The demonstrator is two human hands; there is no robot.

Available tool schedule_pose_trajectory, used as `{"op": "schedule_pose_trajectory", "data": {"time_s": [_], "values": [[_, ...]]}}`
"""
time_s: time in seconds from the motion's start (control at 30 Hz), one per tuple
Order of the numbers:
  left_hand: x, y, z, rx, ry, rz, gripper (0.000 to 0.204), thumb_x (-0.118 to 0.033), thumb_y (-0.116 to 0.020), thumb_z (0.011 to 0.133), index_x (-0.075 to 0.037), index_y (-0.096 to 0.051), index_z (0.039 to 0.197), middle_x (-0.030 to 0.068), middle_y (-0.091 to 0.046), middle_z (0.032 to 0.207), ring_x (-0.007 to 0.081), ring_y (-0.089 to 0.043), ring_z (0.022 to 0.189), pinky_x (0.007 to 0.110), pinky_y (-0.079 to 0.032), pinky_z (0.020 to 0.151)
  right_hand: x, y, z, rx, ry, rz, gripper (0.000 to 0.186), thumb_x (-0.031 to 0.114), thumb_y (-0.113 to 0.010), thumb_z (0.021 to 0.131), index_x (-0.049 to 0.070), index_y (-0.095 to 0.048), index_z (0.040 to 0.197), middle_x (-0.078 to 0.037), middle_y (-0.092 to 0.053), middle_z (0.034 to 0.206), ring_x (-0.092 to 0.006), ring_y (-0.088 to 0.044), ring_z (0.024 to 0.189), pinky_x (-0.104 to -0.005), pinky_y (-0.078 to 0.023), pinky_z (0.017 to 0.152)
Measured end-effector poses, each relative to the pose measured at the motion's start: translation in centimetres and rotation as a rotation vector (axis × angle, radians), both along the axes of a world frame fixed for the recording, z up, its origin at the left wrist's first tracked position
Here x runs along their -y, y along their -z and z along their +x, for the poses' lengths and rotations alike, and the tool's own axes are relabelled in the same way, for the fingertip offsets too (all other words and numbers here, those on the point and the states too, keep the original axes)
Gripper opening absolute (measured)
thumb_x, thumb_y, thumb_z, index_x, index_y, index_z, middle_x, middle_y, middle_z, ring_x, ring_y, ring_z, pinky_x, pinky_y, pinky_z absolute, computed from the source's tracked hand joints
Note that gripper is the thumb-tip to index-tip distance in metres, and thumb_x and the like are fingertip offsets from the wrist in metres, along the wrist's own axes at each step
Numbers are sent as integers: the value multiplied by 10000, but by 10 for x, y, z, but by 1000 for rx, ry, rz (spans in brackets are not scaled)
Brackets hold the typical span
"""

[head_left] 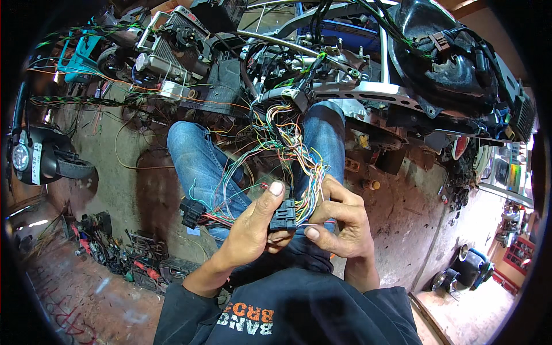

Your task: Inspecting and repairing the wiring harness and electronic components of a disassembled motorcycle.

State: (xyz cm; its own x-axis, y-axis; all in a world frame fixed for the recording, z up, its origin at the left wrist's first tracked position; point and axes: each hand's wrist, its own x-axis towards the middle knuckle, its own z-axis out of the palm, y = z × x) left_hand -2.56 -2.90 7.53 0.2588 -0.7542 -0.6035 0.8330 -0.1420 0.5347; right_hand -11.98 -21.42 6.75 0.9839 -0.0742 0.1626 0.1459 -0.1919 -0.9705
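Observation:
My left hand (248, 231) grips a black multi-pin wire connector (283, 215) over my lap, its thumb laid along the connector's upper side. Out of the connector's right side comes a thick bundle of multicoloured wires (312, 179), which bends up toward the motorcycle frame. My right hand (347, 217) is closed beside it, curled fingers and thumb around wires close to the connector; exactly which strands it pinches is partly hidden. A second black connector (191, 213), with red and green wires, hangs left of my left hand. Loose wires (282, 123) tangle between my knees.
Ahead stands a stripped motorcycle with a silver frame (368, 89) and a black part (443, 63) at right. A radiator (179, 35) is at upper left. Another motorcycle's wheel (75, 168) is at far left. Parts and tools (146, 259) lie on the floor at lower left.

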Motion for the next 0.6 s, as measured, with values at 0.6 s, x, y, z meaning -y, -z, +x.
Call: {"op": "schedule_pose_trajectory", "data": {"time_s": [0.6], "values": [[-5, 15, -8, 176, -18, -37, 664, -650, -362, 1041, -57, -655, 987, 8, -587, 670, 72, -474, 509, 241, -326, 459, -2, 0, 0, 38, -15, 44, 145, 56, -787, 712, 17, -650, 741, -85, -544, 821, -245, -534, 785, -354, -428, 707]]}}
